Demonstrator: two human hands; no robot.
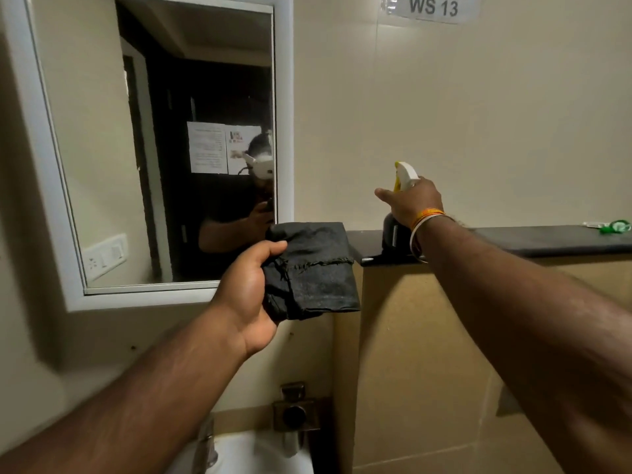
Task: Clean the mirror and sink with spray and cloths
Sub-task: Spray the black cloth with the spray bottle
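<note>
A white-framed mirror (102, 148) hangs on the wall at the left. My left hand (248, 295) grips a folded dark grey cloth (313, 268), held up by the mirror's lower right corner. My right hand (408, 203) holds a spray bottle (405, 176) by its neck; its white and yellow head pokes above my fingers, and its dark body stands on the dark ledge (547, 239). The white sink (253, 453) shows at the bottom, partly cut off by the frame.
A metal tap (205, 446) and a wall-mounted metal fitting (294, 412) sit above the sink. A small green and white item (612, 226) lies on the ledge's far right. A "WS 13" label (432, 6) is on the tiled wall.
</note>
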